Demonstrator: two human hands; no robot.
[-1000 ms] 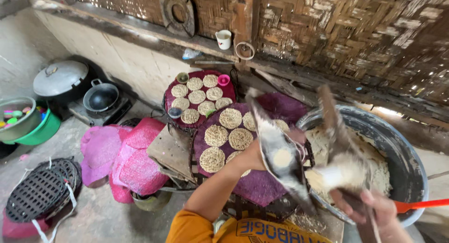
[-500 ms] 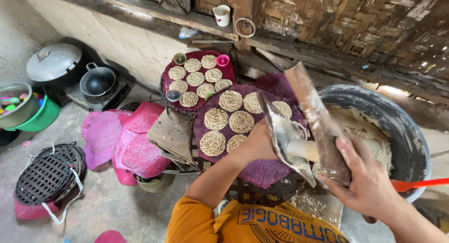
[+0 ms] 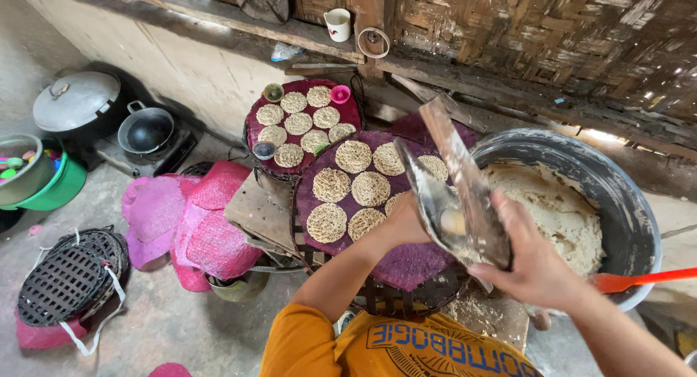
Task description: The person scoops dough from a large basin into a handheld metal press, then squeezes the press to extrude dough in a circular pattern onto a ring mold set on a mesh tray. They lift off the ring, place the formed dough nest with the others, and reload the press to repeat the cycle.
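Observation:
My left hand [image 3: 408, 221] grips a shiny curved metal sheet [image 3: 428, 192] from below. My right hand [image 3: 534, 264] holds a long flour-dusted wooden board [image 3: 465, 177] tilted against that sheet. A small pale ball of dough [image 3: 454, 221] sits between the two. Both hands hover over a round purple tray [image 3: 410, 264] that carries several flat, round, net-like cakes [image 3: 370, 189]. To the right stands a big grey basin [image 3: 642, 224] filled with pale dough [image 3: 563, 217].
A second purple tray [image 3: 258, 119] of cakes stands farther back by the wall. A red spatula handle [image 3: 642, 278] juts from the basin. Pink mats [image 3: 189, 224], black round grids [image 3: 69, 275], a lidded pot [image 3: 76, 101], a wok [image 3: 145, 128] and a green bucket [image 3: 62, 192] lie left.
The sheet and the board have come down and closer together around the dough ball. My right hand has moved up along the board.

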